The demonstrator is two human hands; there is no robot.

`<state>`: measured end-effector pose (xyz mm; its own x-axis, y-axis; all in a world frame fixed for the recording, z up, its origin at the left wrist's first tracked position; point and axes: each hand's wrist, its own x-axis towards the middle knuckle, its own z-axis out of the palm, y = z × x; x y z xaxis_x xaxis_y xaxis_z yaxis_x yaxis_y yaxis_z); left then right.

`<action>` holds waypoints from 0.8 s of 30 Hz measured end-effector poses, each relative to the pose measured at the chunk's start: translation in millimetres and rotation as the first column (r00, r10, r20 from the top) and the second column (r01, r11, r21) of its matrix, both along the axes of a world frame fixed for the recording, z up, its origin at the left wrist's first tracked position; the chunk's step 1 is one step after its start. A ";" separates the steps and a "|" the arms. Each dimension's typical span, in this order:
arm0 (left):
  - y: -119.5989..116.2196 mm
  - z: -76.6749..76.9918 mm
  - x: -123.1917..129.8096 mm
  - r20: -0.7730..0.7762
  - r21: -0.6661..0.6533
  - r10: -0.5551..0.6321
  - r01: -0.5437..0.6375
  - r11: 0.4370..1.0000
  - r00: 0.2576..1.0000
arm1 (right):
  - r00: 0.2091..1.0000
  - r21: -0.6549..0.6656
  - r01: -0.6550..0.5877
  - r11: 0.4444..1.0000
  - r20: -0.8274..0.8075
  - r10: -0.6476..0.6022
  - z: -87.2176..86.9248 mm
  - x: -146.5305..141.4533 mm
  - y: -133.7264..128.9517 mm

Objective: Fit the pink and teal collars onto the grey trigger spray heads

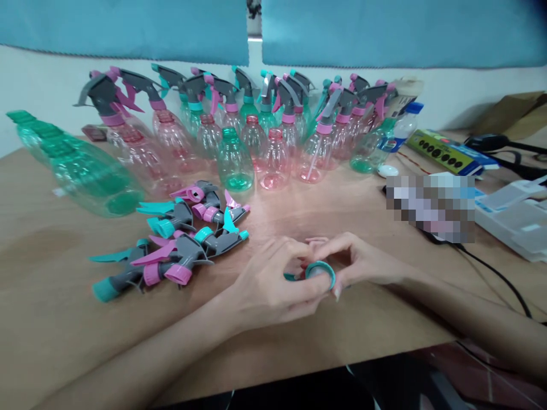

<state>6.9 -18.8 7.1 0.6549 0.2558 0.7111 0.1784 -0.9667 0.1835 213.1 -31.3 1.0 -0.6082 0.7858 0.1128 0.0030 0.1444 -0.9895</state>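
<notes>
My left hand (273,285) and my right hand (356,259) meet above the front of the table. Between them is a spray head with a teal collar (320,275), its opening turned toward me; most of its body is hidden by the fingers. My left fingers wrap round it and reach the collar, while my right thumb and fingers pinch it from the other side. To the left lies a pile of grey spray heads with pink and teal parts (182,256). Behind stand a green open bottle (235,162) and a pink open bottle (274,162).
Several pink and green bottles, many with spray heads, stand along the back. At the right are a white-labelled bottle (404,131), a yellow-green box (442,152), a clear plastic case (517,213), a blurred-out item (429,208) and a black cable (496,270).
</notes>
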 end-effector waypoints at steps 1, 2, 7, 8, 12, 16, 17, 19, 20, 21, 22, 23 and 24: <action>-0.5 0.4 -0.1 -0.010 -0.024 -0.007 0.007 1.000 1.000 | 1.000 -0.004 -0.001 1.000 -0.004 0.001 0.8 0.0 -0.1; -0.9 0.8 -0.3 -0.025 -0.055 -0.011 0.010 0.998 1.000 | 1.000 -0.011 0.000 1.000 -0.002 -0.001 1.7 0.0 -0.2; -2.4 2.6 -1.1 -0.069 -0.216 -0.040 0.024 0.976 0.997 | 0.999 -0.054 0.028 0.998 0.033 -0.026 7.6 -0.5 -1.3; -2.6 3.4 -1.1 -0.073 -0.242 -0.050 0.031 0.970 0.996 | 0.999 -0.058 0.028 0.998 0.036 -0.026 8.4 -0.7 -1.5; -2.7 10.2 -1.2 -0.112 -0.280 -0.065 0.032 0.960 0.992 | 0.999 -0.051 0.017 0.999 0.030 -0.016 8.4 -2.0 -1.5; -2.1 20.8 -2.3 -0.238 -0.246 -0.052 -0.008 0.969 0.970 | 1.000 -0.033 -0.024 0.999 0.014 0.024 5.7 -4.9 -0.5; -1.9 23.2 -2.6 -0.274 -0.242 -0.050 -0.019 0.970 0.961 | 1.000 -0.046 -0.028 0.999 0.005 0.029 5.2 -5.9 -0.4; -1.1 26.6 -3.6 -0.338 -0.230 -0.050 -0.031 0.973 0.940 | 0.999 -0.094 -0.031 0.995 -0.011 0.030 4.2 -7.7 0.1; -0.4 27.5 -4.2 -0.361 -0.216 -0.050 -0.031 0.976 0.931 | 0.999 -0.122 -0.031 0.992 -0.015 0.029 3.4 -8.1 0.5; 0.5 27.8 -5.0 -0.375 -0.198 -0.050 -0.028 0.980 0.926 | 0.999 -0.144 -0.033 0.989 -0.020 0.031 2.1 -8.0 1.2; 1.5 27.6 -6.1 -0.375 -0.180 -0.047 -0.023 0.983 0.926 | 0.999 -0.162 -0.038 0.986 -0.027 0.034 0.5 -7.4 2.0; 2.7 27.1 -7.5 -0.361 -0.166 -0.047 -0.014 0.986 0.931 | 0.999 -0.181 -0.043 0.983 -0.038 0.037 -1.4 -6.3 3.0; 3.7 26.4 -9.3 -0.339 -0.161 -0.049 -0.007 0.987 0.939 | 0.998 -0.201 -0.047 0.979 -0.055 0.037 -3.4 -5.0 4.2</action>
